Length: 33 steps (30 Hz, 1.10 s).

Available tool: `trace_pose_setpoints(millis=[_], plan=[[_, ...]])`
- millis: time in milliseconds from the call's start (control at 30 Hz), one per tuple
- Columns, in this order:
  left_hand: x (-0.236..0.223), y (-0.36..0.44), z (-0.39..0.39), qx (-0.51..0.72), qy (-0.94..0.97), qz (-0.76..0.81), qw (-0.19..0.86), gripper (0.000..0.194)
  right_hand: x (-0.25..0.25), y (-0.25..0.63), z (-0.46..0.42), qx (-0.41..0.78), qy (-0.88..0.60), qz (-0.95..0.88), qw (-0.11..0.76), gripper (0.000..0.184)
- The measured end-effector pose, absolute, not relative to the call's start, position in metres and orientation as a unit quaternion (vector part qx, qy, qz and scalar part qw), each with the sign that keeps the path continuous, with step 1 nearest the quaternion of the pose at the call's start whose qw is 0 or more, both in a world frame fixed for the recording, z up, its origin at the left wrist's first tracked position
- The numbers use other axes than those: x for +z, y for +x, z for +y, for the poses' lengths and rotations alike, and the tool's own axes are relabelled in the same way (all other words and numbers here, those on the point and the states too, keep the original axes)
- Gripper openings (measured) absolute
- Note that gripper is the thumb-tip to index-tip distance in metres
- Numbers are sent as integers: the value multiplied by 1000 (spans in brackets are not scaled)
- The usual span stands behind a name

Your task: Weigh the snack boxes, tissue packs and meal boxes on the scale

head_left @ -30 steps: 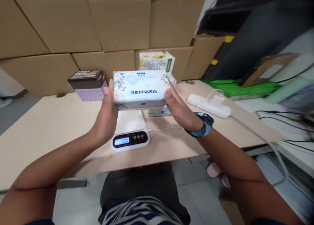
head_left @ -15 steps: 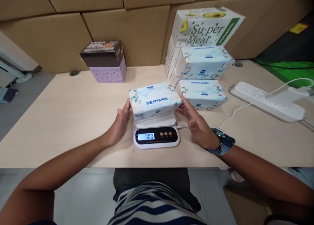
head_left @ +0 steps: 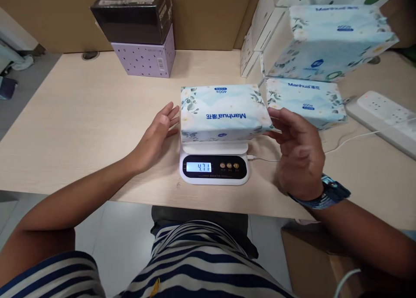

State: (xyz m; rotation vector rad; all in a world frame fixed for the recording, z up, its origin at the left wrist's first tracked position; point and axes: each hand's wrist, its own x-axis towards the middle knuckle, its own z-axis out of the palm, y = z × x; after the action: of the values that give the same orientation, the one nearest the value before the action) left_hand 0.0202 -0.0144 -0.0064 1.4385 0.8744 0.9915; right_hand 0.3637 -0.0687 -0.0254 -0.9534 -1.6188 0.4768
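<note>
Both left hand and right hand, fingers apart, are flanking the boxy pale-blue pack, perhaps touching; I'm wanting it untouched on the white plastic scale.

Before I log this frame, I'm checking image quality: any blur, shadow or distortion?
Head view: lit display on the white plastic scale reads clearly; right hand slightly soft; faint shadow on the pale wood-toned tabletop near it; wide-angle stretching towards the edges.
</note>
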Motion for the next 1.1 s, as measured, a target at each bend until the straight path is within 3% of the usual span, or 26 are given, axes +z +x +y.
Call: trace_pose_setpoints(millis=[500,1100], plan=[[4,23,-15,486,557,481,472,80,-20,364,-70,148,-433,-693,557,64],[13,23,-17,483,554,494,464,84,-15,365,-75,153,-434,-705,539,60]])
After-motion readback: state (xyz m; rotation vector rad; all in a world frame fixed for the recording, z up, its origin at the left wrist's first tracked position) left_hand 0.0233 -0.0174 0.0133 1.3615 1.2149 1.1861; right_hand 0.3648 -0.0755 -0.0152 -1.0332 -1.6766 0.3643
